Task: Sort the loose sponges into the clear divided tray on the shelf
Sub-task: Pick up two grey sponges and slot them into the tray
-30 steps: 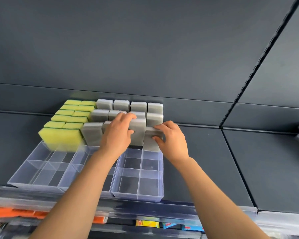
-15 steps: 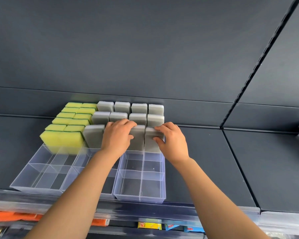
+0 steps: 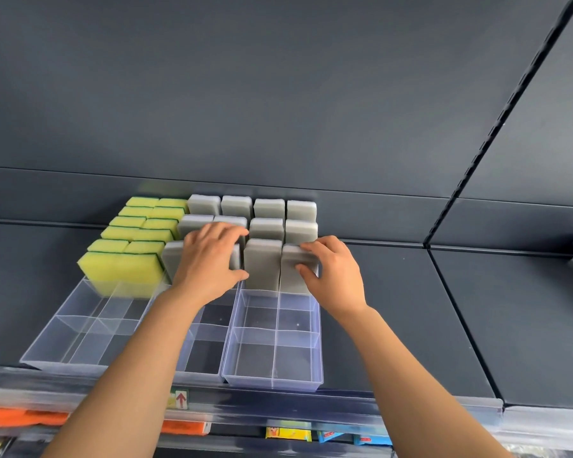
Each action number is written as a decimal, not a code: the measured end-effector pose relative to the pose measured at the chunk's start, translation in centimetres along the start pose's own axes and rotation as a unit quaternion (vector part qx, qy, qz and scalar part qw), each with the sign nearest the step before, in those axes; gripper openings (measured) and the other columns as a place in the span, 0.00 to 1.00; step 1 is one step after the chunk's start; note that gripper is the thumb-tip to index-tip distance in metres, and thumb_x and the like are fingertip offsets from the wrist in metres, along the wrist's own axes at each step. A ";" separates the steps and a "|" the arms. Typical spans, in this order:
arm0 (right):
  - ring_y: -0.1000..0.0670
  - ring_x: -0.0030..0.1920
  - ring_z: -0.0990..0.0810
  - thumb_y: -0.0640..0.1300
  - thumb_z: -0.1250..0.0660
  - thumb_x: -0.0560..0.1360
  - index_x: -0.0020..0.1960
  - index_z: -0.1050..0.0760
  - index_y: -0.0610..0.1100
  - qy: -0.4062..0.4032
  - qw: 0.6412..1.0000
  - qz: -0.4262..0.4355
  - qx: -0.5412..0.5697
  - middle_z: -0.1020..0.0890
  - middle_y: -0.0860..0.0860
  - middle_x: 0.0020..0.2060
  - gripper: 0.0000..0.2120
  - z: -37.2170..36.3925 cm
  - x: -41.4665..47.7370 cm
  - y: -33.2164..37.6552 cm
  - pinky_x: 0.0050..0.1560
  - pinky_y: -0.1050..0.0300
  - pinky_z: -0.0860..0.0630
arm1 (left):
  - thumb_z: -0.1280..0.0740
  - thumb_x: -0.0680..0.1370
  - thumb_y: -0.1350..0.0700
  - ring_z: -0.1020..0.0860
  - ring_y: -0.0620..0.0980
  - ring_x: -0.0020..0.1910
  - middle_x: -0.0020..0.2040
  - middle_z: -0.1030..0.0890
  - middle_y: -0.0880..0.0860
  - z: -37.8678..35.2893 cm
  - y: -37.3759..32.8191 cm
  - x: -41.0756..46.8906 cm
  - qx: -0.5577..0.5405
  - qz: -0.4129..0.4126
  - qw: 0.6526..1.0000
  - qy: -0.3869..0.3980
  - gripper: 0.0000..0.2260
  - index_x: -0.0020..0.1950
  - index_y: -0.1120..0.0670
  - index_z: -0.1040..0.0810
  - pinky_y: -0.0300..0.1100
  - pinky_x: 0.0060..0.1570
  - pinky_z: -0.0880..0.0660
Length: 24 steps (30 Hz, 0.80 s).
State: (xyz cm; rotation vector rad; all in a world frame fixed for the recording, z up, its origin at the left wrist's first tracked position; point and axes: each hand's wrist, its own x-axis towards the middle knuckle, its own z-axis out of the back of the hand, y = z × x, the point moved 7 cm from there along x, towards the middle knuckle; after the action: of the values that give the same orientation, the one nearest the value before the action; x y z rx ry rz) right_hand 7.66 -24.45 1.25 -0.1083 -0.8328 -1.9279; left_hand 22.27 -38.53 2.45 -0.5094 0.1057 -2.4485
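**Both hands on the front row of grey sponges**

The right-end grey sponge [image 3: 288,259] stands upright in the third compartment from the front of the right clear divided tray [image 3: 272,380], on that tray's right side. The right hand [image 3: 334,272] pinches it: the fingers curl over its top edge and the thumb presses its front face.

Two places to the left, the left hand [image 3: 205,262] covers the second grey sponge [image 3: 236,257], of which only a sliver shows. The fingers reach over its top and the thumb lies against its front, so the hand is clamped on it. Between the two hands a third front-row grey sponge [image 3: 262,264] stands untouched, and another [image 3: 172,262] stands just left of the left hand.

Behind this row, two more rows of grey sponges [image 3: 268,208] stand four across, reaching to the back panel [image 3: 278,94]. To their left, yellow-green sponges [image 3: 123,269] fill the rear of the left tray [image 3: 63,358] in pairs. The front two rows of compartments hold nothing. The middle tray [image 3: 199,371] is partly hidden by the left forearm.

The trays sit side by side on a dark shelf [image 3: 394,325]. A clear strip [image 3: 278,411] along its front edge carries a label with a red arrow [image 3: 179,398]. Below it show orange packs [image 3: 20,418], a yellow pack [image 3: 288,434] and blue packs [image 3: 371,439]. A slotted upright [image 3: 510,100] runs up the back panel at right.
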 end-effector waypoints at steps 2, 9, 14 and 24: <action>0.48 0.55 0.26 0.45 0.30 0.73 0.60 0.23 0.45 -0.002 1.000 -0.003 0.002 0.24 0.50 0.52 0.16 0.0 0.0 0.0 0.48 0.57 0.26 | 0.23 0.64 0.50 0.32 0.54 0.62 0.60 0.27 0.50 0.1 1.3 -0.2 0.025 0.036 0.999 0.018 0.29 0.62 0.49 0.29 0.49 0.55 0.38; 0.48 0.54 0.26 0.44 0.30 0.73 0.60 0.23 0.45 -0.008 1.000 -0.008 0.007 0.24 0.50 0.52 0.16 -0.1 -0.2 0.0 0.47 0.56 0.26 | 0.27 0.69 0.60 0.28 0.55 0.55 0.54 0.21 0.50 0.4 1.7 -0.1 -0.007 0.018 1.000 0.001 0.17 0.57 0.51 0.22 0.48 0.50 0.36; 0.48 0.55 0.26 0.43 0.30 0.73 0.60 0.23 0.44 -0.008 1.000 -0.006 0.008 0.23 0.50 0.53 0.16 -0.1 -0.3 0.0 0.47 0.56 0.26 | 0.27 0.69 0.66 0.27 0.56 0.53 0.52 0.20 0.53 0.4 1.7 -0.3 -0.054 0.006 0.998 -0.015 0.16 0.55 0.56 0.21 0.48 0.52 0.32; 0.49 0.56 0.27 0.45 0.32 0.74 0.63 0.26 0.46 -0.002 1.000 -0.008 -0.017 0.24 0.51 0.56 0.18 -0.1 -0.4 0.1 0.46 0.58 0.27 | 0.26 0.68 0.65 0.26 0.57 0.56 0.55 0.22 0.53 0.7 1.4 -0.8 -0.034 -0.002 0.999 -0.019 0.19 0.58 0.56 0.21 0.51 0.55 0.31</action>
State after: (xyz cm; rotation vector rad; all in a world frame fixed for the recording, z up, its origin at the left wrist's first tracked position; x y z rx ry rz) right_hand 7.97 -24.23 1.08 -0.1264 -0.8048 -1.9583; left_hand 23.91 -39.12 2.59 -0.5859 0.1718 -2.4449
